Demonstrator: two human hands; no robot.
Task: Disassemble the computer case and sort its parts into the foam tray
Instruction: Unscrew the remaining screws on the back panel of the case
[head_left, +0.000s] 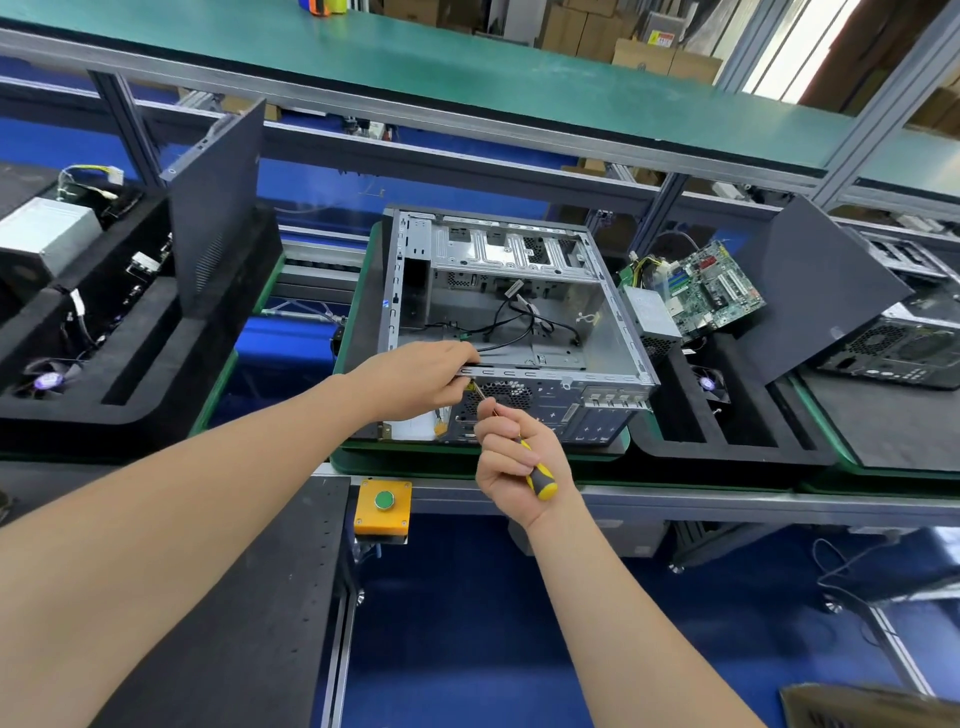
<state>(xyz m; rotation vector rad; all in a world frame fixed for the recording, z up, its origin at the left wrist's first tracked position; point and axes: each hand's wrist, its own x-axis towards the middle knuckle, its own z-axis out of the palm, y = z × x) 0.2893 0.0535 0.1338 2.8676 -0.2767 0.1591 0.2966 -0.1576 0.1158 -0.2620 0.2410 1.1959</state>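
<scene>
Computer case (519, 249) lies on its side at the centre of the bench, open face up, rear panel towards the near edge. It looks mostly gutted, with loose black cables (514, 322) on its floor.

Left hand (423, 379): fingers curled over the near top rail of the case, gripping it.
Right hand (511, 457): closed round the yellow-and-black screwdriver (540, 480), shaft angled up-left to the rear panel beside the fan grille, just under the left hand's fingers.

Foam tray (727, 441) sits just right of the case. It holds the motherboard (719, 291), power supply (649, 314) and a fan (709, 387), with the side panel (815, 280) leaning at its far right.

Risks, as I judge them:
- The tip is close to the left fingers, so a slip off the screw head could jab them.
- The shaft meets the screw at an angle, which could cam out and strip the head.
- A freed screw could drop off the near edge to the floor.
- I cannot tell whether the tip is seated.
</scene>
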